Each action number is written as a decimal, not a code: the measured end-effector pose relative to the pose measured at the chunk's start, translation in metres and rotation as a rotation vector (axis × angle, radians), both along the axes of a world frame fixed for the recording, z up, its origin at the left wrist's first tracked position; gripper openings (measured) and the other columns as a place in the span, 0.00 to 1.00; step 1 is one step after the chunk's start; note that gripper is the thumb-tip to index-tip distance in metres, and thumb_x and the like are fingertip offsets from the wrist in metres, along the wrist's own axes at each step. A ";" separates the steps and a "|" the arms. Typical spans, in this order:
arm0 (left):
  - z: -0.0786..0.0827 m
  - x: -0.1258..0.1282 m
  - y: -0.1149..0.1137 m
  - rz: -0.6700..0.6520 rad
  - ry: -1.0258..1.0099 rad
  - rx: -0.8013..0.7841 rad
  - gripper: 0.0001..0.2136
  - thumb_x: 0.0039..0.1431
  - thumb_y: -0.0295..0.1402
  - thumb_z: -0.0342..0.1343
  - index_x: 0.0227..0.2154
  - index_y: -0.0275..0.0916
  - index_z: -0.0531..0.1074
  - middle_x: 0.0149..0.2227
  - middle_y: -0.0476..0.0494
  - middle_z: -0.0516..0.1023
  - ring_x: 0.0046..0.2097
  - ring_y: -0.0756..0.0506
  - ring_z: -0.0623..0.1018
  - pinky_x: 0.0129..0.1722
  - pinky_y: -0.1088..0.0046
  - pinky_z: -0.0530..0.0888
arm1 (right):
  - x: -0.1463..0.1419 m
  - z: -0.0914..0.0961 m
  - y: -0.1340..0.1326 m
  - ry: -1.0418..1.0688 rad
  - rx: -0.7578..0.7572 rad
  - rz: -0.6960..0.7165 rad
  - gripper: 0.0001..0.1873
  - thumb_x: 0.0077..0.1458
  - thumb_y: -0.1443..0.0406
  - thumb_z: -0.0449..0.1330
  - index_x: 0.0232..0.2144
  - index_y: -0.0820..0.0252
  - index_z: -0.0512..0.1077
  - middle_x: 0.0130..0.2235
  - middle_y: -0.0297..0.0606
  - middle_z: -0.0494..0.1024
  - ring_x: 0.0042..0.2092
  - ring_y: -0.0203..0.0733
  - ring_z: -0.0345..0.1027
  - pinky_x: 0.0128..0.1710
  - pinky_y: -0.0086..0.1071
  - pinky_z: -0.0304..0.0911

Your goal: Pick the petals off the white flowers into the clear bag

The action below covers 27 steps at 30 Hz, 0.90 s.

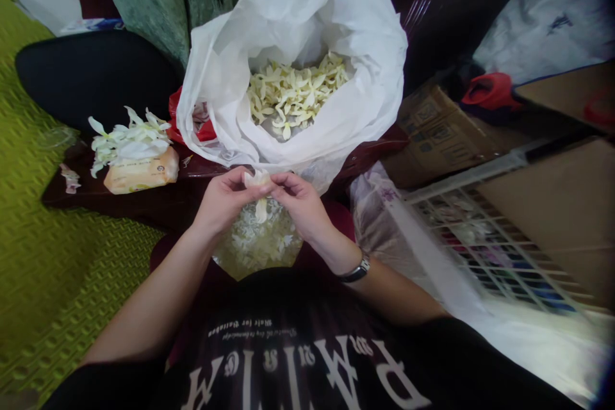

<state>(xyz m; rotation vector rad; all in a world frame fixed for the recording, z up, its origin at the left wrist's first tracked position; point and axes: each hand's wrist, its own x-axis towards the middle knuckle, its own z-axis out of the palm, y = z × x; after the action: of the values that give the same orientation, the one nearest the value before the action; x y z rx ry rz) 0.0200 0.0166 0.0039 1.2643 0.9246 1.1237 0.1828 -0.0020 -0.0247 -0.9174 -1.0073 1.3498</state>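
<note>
Both hands meet over my lap around a white flower [261, 210] with pale petals. My left hand [225, 197] pinches its left side between thumb and fingers. From the other side, my right hand [300, 204] also has thumb and fingers closed on it. Below them, loose white petals lie in a clear plastic bag or container [240, 256], whose exact kind I cannot tell. Just beyond the hands stands a large white plastic bag [375, 70], its mouth spread wide. Many cream-white flowers [300, 90] are heaped inside.
On a dark wooden bench [72, 186] to the left, white flowers [127, 134] rest on an orange-and-white tissue pack [141, 173]. Red plastic [206, 131] lies beside the bag. A cardboard box [437, 131] and a white wire rack [494, 256] stand at right.
</note>
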 end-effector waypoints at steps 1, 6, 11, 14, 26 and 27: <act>-0.001 0.000 0.000 0.000 -0.002 -0.008 0.11 0.47 0.36 0.74 0.28 0.37 0.79 0.30 0.49 0.76 0.33 0.50 0.72 0.37 0.73 0.69 | -0.001 0.001 0.000 -0.002 -0.007 -0.008 0.16 0.46 0.53 0.73 0.33 0.54 0.78 0.34 0.32 0.79 0.37 0.39 0.70 0.44 0.36 0.68; -0.007 0.001 0.001 0.063 -0.055 -0.047 0.13 0.46 0.38 0.75 0.27 0.38 0.77 0.26 0.52 0.74 0.28 0.52 0.70 0.31 0.75 0.68 | -0.004 0.005 0.000 0.098 -0.023 -0.087 0.14 0.48 0.53 0.72 0.31 0.54 0.76 0.32 0.30 0.77 0.36 0.37 0.68 0.43 0.34 0.67; -0.009 -0.002 0.008 0.245 -0.171 -0.056 0.16 0.44 0.40 0.75 0.30 0.38 0.78 0.28 0.51 0.78 0.29 0.52 0.74 0.34 0.74 0.71 | 0.009 0.008 0.008 0.223 0.014 -0.258 0.14 0.53 0.53 0.69 0.31 0.53 0.72 0.37 0.32 0.79 0.40 0.38 0.72 0.50 0.37 0.68; -0.008 -0.007 0.012 0.305 -0.192 -0.051 0.17 0.41 0.41 0.77 0.29 0.38 0.78 0.28 0.51 0.79 0.30 0.52 0.75 0.35 0.74 0.73 | 0.026 0.005 0.013 0.199 0.033 -0.359 0.15 0.51 0.52 0.70 0.31 0.53 0.72 0.35 0.32 0.80 0.39 0.39 0.73 0.49 0.37 0.69; 0.005 -0.002 0.001 0.045 0.122 0.089 0.14 0.46 0.39 0.74 0.27 0.37 0.78 0.27 0.49 0.77 0.29 0.50 0.71 0.32 0.74 0.68 | 0.019 0.018 -0.008 -0.256 0.160 -0.029 0.17 0.53 0.53 0.70 0.43 0.51 0.81 0.47 0.37 0.84 0.49 0.45 0.76 0.56 0.43 0.69; 0.006 0.000 0.000 0.042 0.166 0.120 0.14 0.46 0.40 0.74 0.26 0.37 0.77 0.26 0.49 0.76 0.28 0.50 0.71 0.31 0.74 0.67 | 0.015 0.019 -0.008 -0.235 0.155 -0.003 0.15 0.52 0.53 0.71 0.41 0.51 0.82 0.44 0.36 0.84 0.46 0.44 0.77 0.53 0.42 0.70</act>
<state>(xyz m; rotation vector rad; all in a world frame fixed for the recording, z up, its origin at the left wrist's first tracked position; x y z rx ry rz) 0.0203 0.0169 0.0102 1.4588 1.0237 1.1334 0.1982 -0.0099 -0.0057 -0.9736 -1.2708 1.1615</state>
